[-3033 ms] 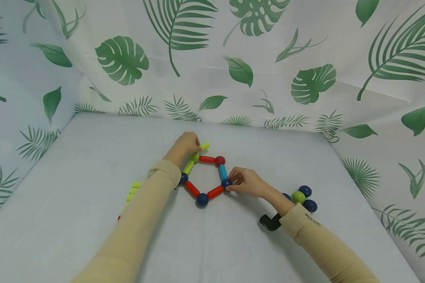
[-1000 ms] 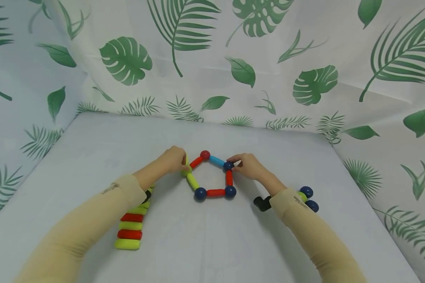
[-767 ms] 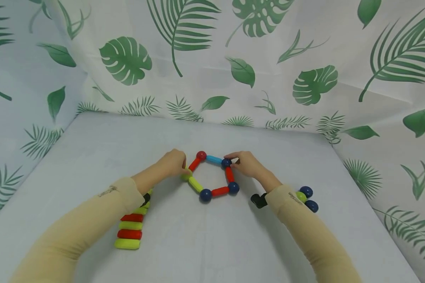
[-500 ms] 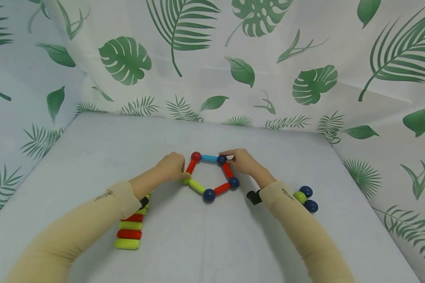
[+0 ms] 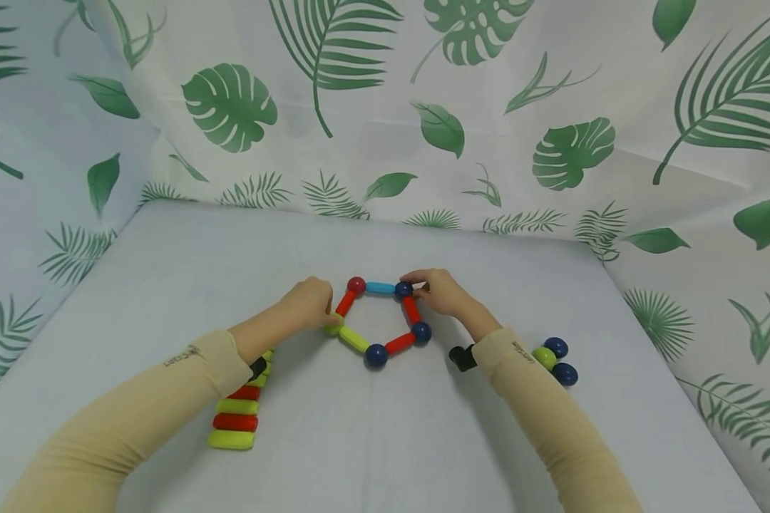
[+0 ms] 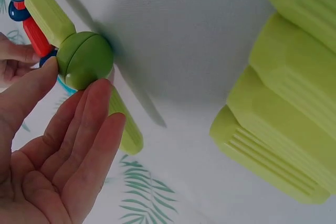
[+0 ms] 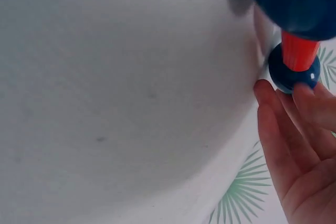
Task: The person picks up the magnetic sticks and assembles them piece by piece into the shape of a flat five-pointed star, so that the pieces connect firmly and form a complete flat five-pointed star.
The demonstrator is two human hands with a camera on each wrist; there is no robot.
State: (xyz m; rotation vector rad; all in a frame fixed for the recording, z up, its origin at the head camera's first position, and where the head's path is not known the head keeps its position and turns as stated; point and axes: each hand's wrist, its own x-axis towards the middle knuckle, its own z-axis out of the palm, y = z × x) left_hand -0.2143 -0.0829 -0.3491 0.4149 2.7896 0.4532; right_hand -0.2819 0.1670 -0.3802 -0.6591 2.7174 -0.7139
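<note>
A closed ring of building rods and balls stands mid-table. My left hand (image 5: 308, 303) pinches its light green ball (image 6: 84, 60) between thumb and fingers. From that ball one yellow-green rod (image 5: 354, 339) runs along the ring, and a second yellow-green rod (image 6: 126, 124) sticks outward. At the far right corner, my right hand (image 5: 443, 291) pinches a dark blue ball (image 5: 403, 289). A light blue rod (image 5: 380, 288) links this to a red ball (image 5: 356, 286). Red rods (image 5: 401, 343) and two more dark blue balls (image 5: 376, 355) make up the near right side.
Yellow-green and red rods (image 5: 233, 422) lie in a row under and in front of my left forearm. A light green ball (image 5: 544, 358) and dark blue balls (image 5: 565, 374) sit by my right sleeve. A leaf-patterned cloth (image 5: 372, 107) hangs behind the table.
The ring has turned counter-clockwise, its red ball moving left and the right-hand dark blue ball moving away. My left hand shifted from the outward yellow-green rod to the green ball. Lately both hands barely move.
</note>
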